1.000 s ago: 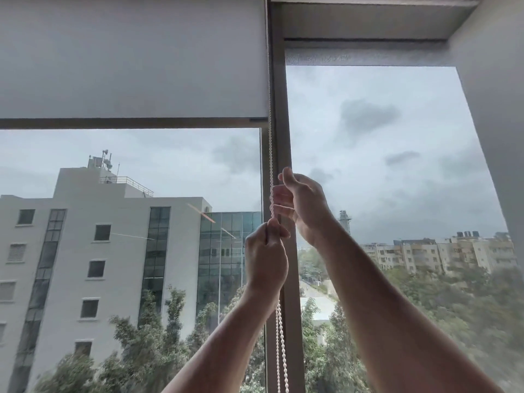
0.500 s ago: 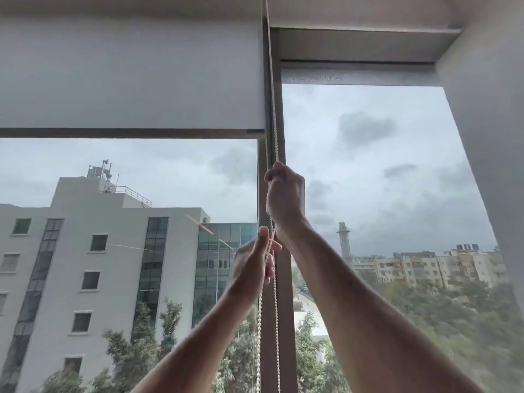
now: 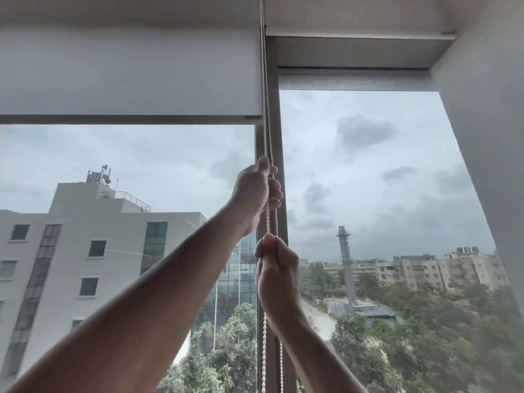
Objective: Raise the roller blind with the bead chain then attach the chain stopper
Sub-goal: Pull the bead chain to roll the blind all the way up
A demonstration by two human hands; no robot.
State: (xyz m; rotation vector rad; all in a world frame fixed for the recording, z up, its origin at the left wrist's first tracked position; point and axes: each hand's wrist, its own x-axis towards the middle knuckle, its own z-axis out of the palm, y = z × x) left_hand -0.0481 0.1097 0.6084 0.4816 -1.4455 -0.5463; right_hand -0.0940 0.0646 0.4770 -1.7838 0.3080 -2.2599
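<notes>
The white roller blind (image 3: pixel 127 72) covers the top of the left window pane, its bottom rail (image 3: pixel 127 119) well above the buildings outside. The bead chain (image 3: pixel 266 137) hangs as a double strand along the window mullion (image 3: pixel 276 143). My left hand (image 3: pixel 255 191) is the higher one, with its fingers curled around the chain. My right hand (image 3: pixel 279 276) grips the chain just below it, in a fist. No chain stopper is visible.
A second pane on the right has its blind fully up under the ceiling recess (image 3: pixel 354 52). A white wall (image 3: pixel 487 137) closes the right side. The chain's loose strands (image 3: pixel 265 350) continue below my right hand and out of the frame.
My right hand has pulled down the chain from the upper position. My left hand has moved up past it and taken a higher grip. The blind's bottom rail has risen.
</notes>
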